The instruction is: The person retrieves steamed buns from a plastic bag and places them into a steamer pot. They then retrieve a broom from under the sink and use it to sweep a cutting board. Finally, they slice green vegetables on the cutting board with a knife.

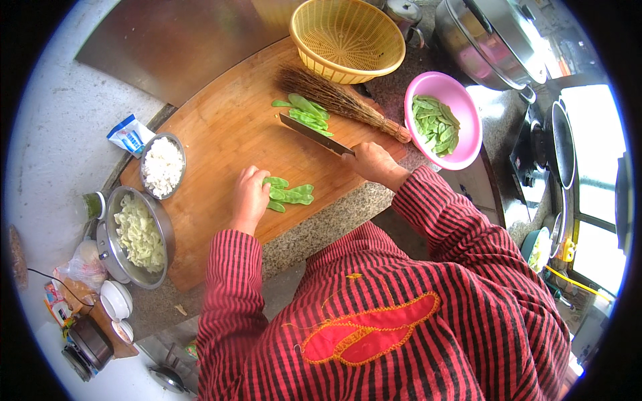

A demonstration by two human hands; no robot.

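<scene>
My left hand [252, 194] grips the left ends of several flat green bean pods [295, 194] near the front edge of a wooden cutting board [215, 135]. Its fingers hide those ends. In my right hand [371, 163] is the handle of a kitchen knife [316, 135], the dark blade angled up and to the left over the board. Just beyond the blade lies a second pile of green bean pods [307, 111], partly cut into pieces. Cut bean pieces [435, 125] fill part of a pink plastic bowl [474, 143] to the right.
A straw whisk broom [341, 97] lies across the board's far side, by a yellow plastic basket [301, 45]. At left stand a bowl of white crumbly food [163, 165] and a metal pan [168, 240] of chopped pale-green vegetable. A large steel pot [481, 45] is at back right.
</scene>
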